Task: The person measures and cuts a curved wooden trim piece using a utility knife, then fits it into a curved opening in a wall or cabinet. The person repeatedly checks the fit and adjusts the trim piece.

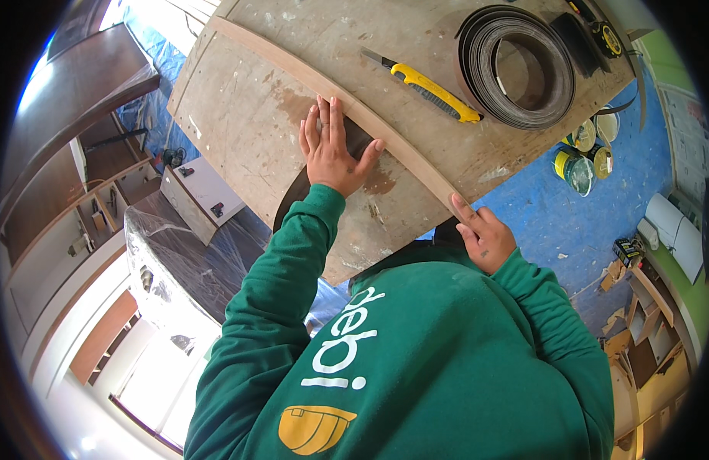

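Observation:
A long, narrow, light wooden strip (pixel 297 69) lies across the worn wooden tabletop (pixel 243 130). My left hand (pixel 333 157) rests flat with fingers apart, its fingertips at the strip's near edge. Under that hand a dark brown band (pixel 297 188) curves down toward the table's near edge, partly hidden by my hand and sleeve. At the strip's near right end, my right hand (pixel 486 236) is closed on it, index finger stretched along the wood and thumb below. Beyond the strip lies a yellow utility knife (pixel 435 93) with its blade out.
A coiled roll of dark edge banding (pixel 477 69) sits at the far right of the table, near a black block (pixel 580 42) and a tape measure (pixel 607 40). Several paint cans (pixel 575 170) stand on the blue floor sheet (pixel 538 222). Plastic-wrapped furniture (pixel 178 261) stands left.

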Tool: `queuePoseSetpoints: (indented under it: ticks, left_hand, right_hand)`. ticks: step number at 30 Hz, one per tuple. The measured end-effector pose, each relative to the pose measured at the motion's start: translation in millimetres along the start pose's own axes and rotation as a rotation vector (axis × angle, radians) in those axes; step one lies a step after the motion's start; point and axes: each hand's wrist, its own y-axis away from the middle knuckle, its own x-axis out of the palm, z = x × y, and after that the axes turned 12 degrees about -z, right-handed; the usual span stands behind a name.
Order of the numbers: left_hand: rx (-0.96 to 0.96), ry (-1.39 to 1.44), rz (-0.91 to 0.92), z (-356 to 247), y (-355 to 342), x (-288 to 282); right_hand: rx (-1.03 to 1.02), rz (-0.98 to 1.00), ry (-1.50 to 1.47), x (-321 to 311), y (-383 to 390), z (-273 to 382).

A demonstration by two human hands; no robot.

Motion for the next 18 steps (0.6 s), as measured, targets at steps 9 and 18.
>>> queuePoseSetpoints:
  ticks: [9,18]
  left_hand:
    - [0.017,-0.007,-0.004,-1.3,-0.9,-1.1]
    - [0.011,0.030,-0.013,-1.4,-0.8,-1.7]
  right_hand:
    - [-0.023,-0.032,-0.013,1.9,1.6,4.2]
    - [-0.023,-0.039,-0.027,4.2,1.4,2.7]
